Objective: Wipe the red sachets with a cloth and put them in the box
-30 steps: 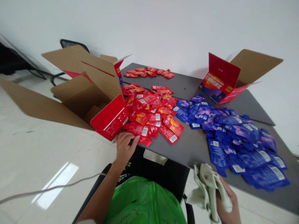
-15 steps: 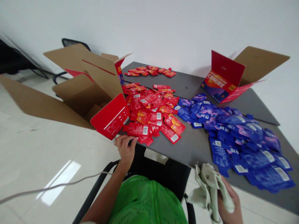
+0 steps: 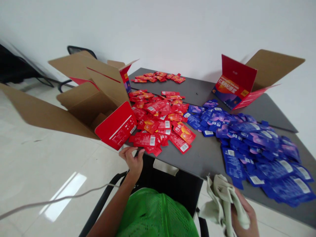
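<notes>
A dark grey table (image 3: 204,154) filled the middle of the view, set against a bare white wall (image 3: 158,29) and standing on a pale, glossy tiled floor (image 3: 44,171). At about twelve o'clock from the left hand (image 3: 132,158) lay a heap of red packets (image 3: 160,120); a smaller red cluster (image 3: 158,76) sat at the table's far edge. At three o'clock from the red heap spread a wide pile of blue packets (image 3: 249,144). An open cardboard box (image 3: 84,95) with a red flap stood at nine o'clock from the red heap, and a second open box (image 3: 243,84) stood at the table's far right. The left hand rested at the table's near edge, fingers loosely curled, touching the nearest red packet but gripping nothing. The right hand (image 3: 243,217), at five o'clock below the table edge, was closed around a pale green cloth (image 3: 219,200). A black chair (image 3: 79,51) stood behind the left box.
</notes>
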Demonstrator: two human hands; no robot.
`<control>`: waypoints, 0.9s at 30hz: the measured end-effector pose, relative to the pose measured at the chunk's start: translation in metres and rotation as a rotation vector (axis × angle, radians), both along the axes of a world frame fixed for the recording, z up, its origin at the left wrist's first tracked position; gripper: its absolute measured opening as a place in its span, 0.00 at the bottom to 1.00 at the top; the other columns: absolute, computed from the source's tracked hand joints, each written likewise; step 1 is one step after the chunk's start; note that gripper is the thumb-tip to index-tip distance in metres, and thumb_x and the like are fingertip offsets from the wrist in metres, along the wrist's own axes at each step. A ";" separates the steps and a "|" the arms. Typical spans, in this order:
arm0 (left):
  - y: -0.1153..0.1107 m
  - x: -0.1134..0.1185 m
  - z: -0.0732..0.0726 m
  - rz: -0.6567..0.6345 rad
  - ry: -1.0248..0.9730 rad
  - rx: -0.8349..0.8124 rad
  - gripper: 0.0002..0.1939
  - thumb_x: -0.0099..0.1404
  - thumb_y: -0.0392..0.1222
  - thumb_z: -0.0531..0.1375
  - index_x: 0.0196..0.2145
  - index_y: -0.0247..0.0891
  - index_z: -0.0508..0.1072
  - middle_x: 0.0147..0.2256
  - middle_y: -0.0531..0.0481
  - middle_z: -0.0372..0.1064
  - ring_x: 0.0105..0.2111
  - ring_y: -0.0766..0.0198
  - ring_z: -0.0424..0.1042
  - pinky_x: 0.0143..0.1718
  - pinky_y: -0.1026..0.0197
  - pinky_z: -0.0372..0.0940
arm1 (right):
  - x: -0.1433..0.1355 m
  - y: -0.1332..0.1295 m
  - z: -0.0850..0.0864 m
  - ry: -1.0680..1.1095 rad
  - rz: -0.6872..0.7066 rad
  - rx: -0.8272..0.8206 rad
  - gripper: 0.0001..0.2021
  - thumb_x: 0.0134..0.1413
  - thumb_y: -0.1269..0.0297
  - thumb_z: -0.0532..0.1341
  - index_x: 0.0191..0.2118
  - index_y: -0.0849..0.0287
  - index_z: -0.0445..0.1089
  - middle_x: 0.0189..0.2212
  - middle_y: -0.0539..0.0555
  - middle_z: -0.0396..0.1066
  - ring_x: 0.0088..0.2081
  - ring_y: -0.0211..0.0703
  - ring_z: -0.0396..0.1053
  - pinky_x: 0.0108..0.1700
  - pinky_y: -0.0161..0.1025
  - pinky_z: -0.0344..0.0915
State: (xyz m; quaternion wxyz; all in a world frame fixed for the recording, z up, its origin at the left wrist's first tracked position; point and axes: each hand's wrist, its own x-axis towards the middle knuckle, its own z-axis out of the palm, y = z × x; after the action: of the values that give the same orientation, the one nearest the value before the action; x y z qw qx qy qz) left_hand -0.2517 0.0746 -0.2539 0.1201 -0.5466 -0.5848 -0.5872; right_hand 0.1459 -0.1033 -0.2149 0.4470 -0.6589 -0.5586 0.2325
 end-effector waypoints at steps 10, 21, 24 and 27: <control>0.001 0.002 -0.002 0.007 -0.030 0.000 0.25 0.69 0.65 0.60 0.44 0.37 0.68 0.41 0.43 0.61 0.45 0.52 0.62 0.50 0.46 0.63 | 0.005 0.000 -0.005 -0.035 -0.002 0.055 0.19 0.60 0.56 0.67 0.56 0.48 0.76 0.54 0.57 0.79 0.53 0.55 0.79 0.43 0.32 0.77; -0.081 0.054 0.046 -0.427 -0.284 0.016 0.12 0.76 0.51 0.54 0.45 0.41 0.69 0.43 0.43 0.61 0.43 0.54 0.65 0.41 0.53 0.63 | 0.008 0.006 -0.005 -0.149 0.068 0.205 0.18 0.60 0.59 0.65 0.55 0.51 0.77 0.52 0.59 0.80 0.50 0.55 0.80 0.50 0.36 0.77; -0.099 0.101 0.083 -0.745 -0.469 0.091 0.16 0.76 0.55 0.51 0.42 0.42 0.68 0.37 0.45 0.60 0.39 0.54 0.63 0.40 0.51 0.63 | 0.003 0.009 -0.001 -0.154 0.069 0.272 0.18 0.58 0.58 0.66 0.53 0.53 0.78 0.50 0.59 0.81 0.48 0.55 0.81 0.49 0.34 0.77; -0.098 0.153 0.129 -0.995 -0.590 0.180 0.18 0.77 0.57 0.50 0.37 0.42 0.67 0.29 0.50 0.60 0.31 0.59 0.63 0.34 0.54 0.61 | -0.002 0.011 0.002 -0.146 0.057 0.300 0.18 0.59 0.58 0.67 0.54 0.52 0.78 0.50 0.57 0.81 0.47 0.52 0.81 0.49 0.31 0.75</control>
State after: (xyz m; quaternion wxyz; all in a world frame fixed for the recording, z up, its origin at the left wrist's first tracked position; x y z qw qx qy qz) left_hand -0.0987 -0.0237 -0.1253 -0.2921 -0.5564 -0.2146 -0.7477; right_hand 0.1443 -0.0918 -0.2126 0.4920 -0.5837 -0.6364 0.1105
